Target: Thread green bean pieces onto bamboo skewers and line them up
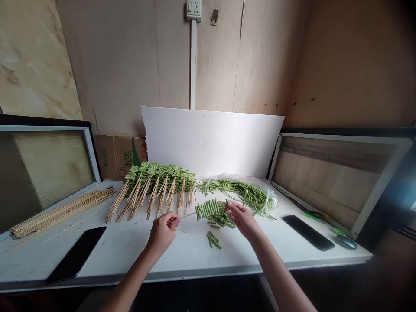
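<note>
My left hand (165,229) is closed round the bare end of a thin bamboo skewer (187,215). A row of cut green bean pieces (207,209) is threaded crosswise along its far part. At the skewer's tip, my right hand (241,216) pinches a green bean piece (226,203) between thumb and fingers; whether the tip has entered it I cannot tell. A heap of cut bean pieces (223,218) lies on the white table behind and below the skewer, partly hidden. A few loose bean pieces (213,239) lie nearer to me.
Finished bean skewers (159,177) are stacked at the back left, sticks toward me. Bare skewers (61,212) lie at far left. Long beans (250,193) spill from a clear bag. Two phones (77,253), (308,232) flank my hands; a mouse (346,242) sits at right.
</note>
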Motion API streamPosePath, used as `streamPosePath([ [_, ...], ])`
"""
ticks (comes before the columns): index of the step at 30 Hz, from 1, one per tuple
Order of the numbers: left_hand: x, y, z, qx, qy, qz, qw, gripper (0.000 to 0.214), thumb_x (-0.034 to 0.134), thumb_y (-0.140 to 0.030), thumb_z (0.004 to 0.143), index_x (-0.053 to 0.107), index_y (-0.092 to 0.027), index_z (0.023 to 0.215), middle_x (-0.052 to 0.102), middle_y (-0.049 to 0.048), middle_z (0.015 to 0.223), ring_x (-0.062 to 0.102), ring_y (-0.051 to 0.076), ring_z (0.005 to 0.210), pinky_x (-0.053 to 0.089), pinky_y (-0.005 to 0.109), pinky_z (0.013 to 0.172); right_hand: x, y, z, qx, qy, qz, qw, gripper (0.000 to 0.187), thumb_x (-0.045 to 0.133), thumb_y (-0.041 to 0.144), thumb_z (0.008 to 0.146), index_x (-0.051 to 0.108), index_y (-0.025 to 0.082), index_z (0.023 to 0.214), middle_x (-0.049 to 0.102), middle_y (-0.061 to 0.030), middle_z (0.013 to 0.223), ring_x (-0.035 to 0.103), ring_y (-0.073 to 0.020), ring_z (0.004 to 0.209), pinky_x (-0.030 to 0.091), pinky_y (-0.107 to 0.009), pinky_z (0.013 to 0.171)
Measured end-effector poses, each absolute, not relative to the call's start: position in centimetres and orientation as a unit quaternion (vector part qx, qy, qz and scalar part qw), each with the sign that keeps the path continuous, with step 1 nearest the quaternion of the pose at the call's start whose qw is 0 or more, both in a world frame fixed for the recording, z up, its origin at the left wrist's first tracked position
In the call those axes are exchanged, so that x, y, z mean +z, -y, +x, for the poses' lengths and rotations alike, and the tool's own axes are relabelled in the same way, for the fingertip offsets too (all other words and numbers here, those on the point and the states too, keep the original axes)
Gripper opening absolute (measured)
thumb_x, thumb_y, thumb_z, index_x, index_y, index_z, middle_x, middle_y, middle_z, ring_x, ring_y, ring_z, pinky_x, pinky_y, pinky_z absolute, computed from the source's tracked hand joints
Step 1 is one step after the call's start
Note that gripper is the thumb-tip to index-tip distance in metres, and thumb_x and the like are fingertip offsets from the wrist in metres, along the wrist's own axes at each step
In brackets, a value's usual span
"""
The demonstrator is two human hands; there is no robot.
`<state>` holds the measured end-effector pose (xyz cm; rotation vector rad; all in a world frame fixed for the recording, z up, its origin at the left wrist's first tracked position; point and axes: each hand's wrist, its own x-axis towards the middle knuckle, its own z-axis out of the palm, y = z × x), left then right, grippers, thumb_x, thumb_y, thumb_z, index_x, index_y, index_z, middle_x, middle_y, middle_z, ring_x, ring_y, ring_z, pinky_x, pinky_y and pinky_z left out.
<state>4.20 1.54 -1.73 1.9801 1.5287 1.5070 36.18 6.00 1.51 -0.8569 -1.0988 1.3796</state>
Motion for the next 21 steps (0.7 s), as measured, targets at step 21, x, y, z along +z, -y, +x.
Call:
streamPosePath([
  [21, -1.64, -1.23, 4.75, 0.512, -0.521, 0.673, 0.12, 0.018, 0.056, -0.026, 0.086, 0.069, -0.019, 0.076, 0.07, 0.0031, 0.065, 0.065, 0.018, 0.058, 0.051, 0.025, 0.058, 1.46, -5.44, 35.07, 0.65, 0.409, -0.29, 0.571, 0.029, 0.088, 0.038, 0.079, 0.081, 0.021, 0.102, 0.081, -0.0057, 0.111, 0.077, -0.0172, 0.1, 0.062, -0.022, 0.092],
])
